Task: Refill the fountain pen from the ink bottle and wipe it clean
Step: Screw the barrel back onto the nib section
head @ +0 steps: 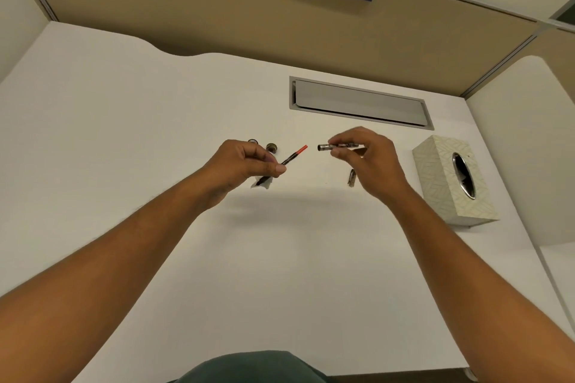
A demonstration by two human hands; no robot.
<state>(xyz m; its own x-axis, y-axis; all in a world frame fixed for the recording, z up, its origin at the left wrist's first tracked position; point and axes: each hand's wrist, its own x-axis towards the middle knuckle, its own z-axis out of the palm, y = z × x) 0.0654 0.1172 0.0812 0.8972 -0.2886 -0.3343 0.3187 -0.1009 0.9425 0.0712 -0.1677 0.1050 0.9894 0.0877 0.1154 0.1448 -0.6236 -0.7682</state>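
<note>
At frame centre, left hand [245, 162] pinches the pen's inner section [287, 159] between thumb and fingers, closed tight on it; red-tipped end sticks out up-right of the grip, dark lower end runs down-left into a scrap of white tissue [260, 184] under the hand. Right hand [368, 158] just right of centre, fingers closed on the metal barrel [337, 146], held roughly level, open end pointing left at the red tip; small gap between the two parts, not touching. Behind left hand: ink bottle [253, 142] mostly hidden, its cap [272, 147] beside it. Pen cap [351, 178] lies on the white desk [155, 121] below right hand. Tissue box [451, 180] at right edge.
</note>
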